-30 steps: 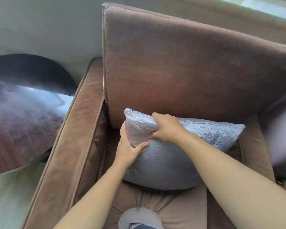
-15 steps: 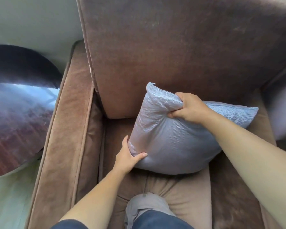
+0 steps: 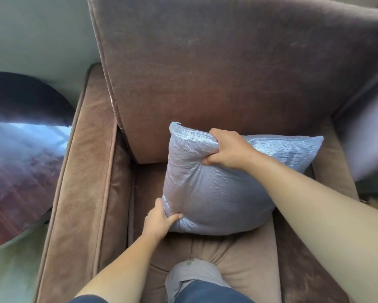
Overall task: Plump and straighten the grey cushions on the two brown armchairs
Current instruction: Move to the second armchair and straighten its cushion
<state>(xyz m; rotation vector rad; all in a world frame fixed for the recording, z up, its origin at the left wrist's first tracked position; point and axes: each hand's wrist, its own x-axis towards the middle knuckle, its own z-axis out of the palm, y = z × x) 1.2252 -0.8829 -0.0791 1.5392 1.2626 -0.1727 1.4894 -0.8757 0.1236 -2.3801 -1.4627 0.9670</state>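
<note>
A shiny grey cushion [image 3: 218, 193] stands nearly upright on the seat of a brown armchair [image 3: 216, 73], leaning toward the backrest. My right hand [image 3: 227, 149] grips its top edge, bunching the fabric near the upper left corner. My left hand [image 3: 159, 219] pinches the lower left corner, thumb on the front face. The cushion's right corner reaches toward the right armrest [image 3: 334, 171].
The wide left armrest [image 3: 85, 182] runs along the seat. A round dark wooden table [image 3: 15, 154] stands to the left of the chair. My knee [image 3: 194, 278] presses into the front of the seat cushion. A pale blurred shape [image 3: 367, 138] lies at the right edge.
The cushion has been lifted from lying low to standing upright and shifted right. My left hand slid from its side to its lower left corner and now grips it.
</note>
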